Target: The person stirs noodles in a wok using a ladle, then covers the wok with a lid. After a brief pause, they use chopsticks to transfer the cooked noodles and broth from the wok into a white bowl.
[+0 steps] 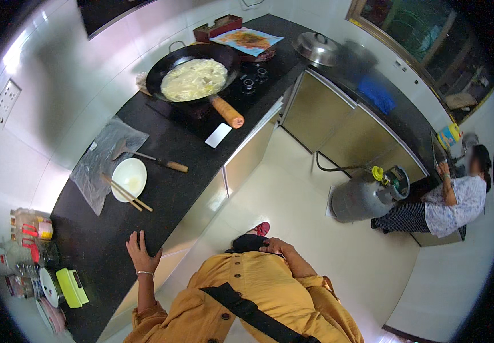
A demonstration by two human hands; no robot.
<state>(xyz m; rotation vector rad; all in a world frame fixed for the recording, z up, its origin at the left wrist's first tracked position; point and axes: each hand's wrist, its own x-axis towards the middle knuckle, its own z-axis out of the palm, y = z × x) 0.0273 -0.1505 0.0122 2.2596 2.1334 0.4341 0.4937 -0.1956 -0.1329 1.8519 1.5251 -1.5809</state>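
My left hand (142, 253) lies on the near edge of the black countertop (161, 180) with its fingers apart and nothing in it. My right hand (278, 246) rests at the front of my waist; whether it grips the cloth there I cannot tell. Beyond my left hand, a white bowl (130, 176) with a little residue has a pair of wooden chopsticks (132, 197) across it. Next to it a metal spatula (146, 156) with a wooden handle lies partly on a clear plastic bag (101, 158). A wok (157, 64) with pale yellow food (193, 79) sits on the cooktop, its wooden handle (226, 111) towards me.
A white rectangular object (218, 135) lies near the counter's front edge. Plastic bottles (33, 248) and a lime-green box (72, 288) stand at the left. A domed metal lid (316, 48) sits in the corner. A gas cylinder (358, 201) stands on the floor near another person (454, 201).
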